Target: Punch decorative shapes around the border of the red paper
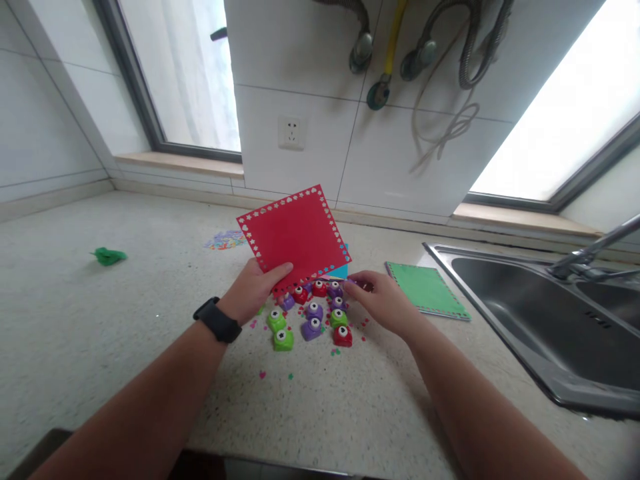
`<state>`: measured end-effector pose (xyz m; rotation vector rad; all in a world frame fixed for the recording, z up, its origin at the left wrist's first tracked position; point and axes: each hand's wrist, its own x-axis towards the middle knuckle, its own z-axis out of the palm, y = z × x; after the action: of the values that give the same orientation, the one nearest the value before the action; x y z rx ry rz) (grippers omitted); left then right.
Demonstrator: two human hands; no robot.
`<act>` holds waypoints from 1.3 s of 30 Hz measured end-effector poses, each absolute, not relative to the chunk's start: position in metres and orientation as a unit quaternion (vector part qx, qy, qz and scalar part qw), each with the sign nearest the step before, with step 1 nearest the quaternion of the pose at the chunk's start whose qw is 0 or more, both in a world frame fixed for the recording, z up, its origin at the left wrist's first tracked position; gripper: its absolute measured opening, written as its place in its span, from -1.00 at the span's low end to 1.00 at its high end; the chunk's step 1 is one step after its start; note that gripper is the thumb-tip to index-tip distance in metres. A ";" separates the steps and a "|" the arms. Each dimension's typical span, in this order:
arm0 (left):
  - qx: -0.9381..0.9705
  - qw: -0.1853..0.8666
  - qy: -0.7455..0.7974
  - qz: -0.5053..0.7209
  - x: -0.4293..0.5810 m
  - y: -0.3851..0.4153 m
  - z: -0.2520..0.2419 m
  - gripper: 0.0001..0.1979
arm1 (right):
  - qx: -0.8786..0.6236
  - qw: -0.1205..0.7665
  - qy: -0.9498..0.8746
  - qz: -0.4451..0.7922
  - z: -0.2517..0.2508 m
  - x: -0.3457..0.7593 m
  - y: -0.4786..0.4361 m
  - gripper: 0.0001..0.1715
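My left hand [260,287] grips a red sheet [297,233] at its lower left, thumb on top. Small punched shapes line the sheet's edges, and it is held tilted above the counter. At the sheet's lower right corner, my right hand [377,297] has its fingers closed round a small purple punch [352,283]. Below the sheet stand several craft punches: green [283,339], purple [313,327] and red [343,335]. Part of a blue sheet [340,272] shows behind the red one.
A stack of green punched sheets [427,289] lies to the right, beside a steel sink [520,353]. Colourful confetti [226,240] is piled at the back left, with a crumpled green item [109,256] farther left. Loose paper bits are scattered around the punches.
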<state>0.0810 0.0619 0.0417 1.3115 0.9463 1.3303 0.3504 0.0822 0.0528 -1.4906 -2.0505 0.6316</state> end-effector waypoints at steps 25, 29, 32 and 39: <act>0.607 0.480 0.408 0.485 0.078 0.057 0.050 -0.58 | -0.450 0.422 -0.693 0.373 0.071 0.344 0.070 -0.45; 0.632 0.464 0.419 0.458 0.080 0.052 0.055 -0.63 | -0.405 0.445 -0.680 0.418 0.072 0.338 0.065 -0.51; 0.634 0.469 0.409 0.459 0.081 0.051 0.056 -0.62 | -0.412 0.457 -0.665 0.424 0.070 0.335 0.063 -0.54; 0.567 0.576 0.333 0.486 0.081 0.055 0.046 -0.59 | -0.395 0.510 -0.643 0.413 0.067 0.336 0.063 -0.56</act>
<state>0.0814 0.0548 0.0456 1.3273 0.7795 1.1374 0.3363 0.0630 0.0674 -0.9500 -1.5471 0.9947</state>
